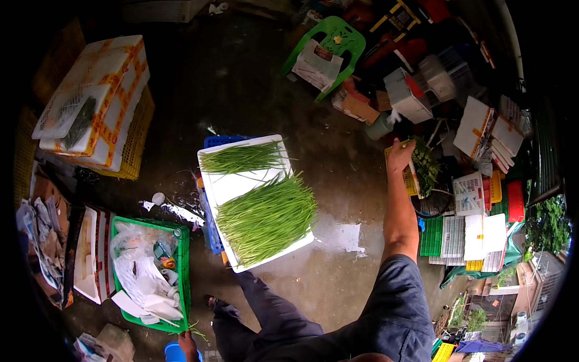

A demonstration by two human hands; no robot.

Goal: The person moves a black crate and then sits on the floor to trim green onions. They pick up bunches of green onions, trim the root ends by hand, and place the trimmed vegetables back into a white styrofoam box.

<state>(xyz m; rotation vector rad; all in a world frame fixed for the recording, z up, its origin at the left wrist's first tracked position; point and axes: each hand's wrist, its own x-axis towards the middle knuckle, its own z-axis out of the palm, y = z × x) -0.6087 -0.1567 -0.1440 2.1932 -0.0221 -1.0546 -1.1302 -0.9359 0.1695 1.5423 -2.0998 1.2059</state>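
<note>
My right hand [401,154] reaches out to the right, its fingers bent at the leafy greens [426,167] on a yellow crate [408,178]; whether it grips a stem or the crate's edge cannot be told. At the bottom left my left hand [187,346] is low beside the corner of a green plastic crate [184,271], near a few thin green stalks [198,331]; its fingers are mostly hidden. Before me a white foam tray [212,190] bears a large bundle of long green stalks [269,219] and a smaller bundle [242,157], over a blue plastic crate [215,240].
Taped foam boxes [97,90] stand on yellow crates at upper left. A green plastic chair [337,36] is at the top. Stacked baskets [453,237] and foam boxes crowd the right. A blue bucket [174,352] is near my left hand. The concrete floor [334,181] is wet.
</note>
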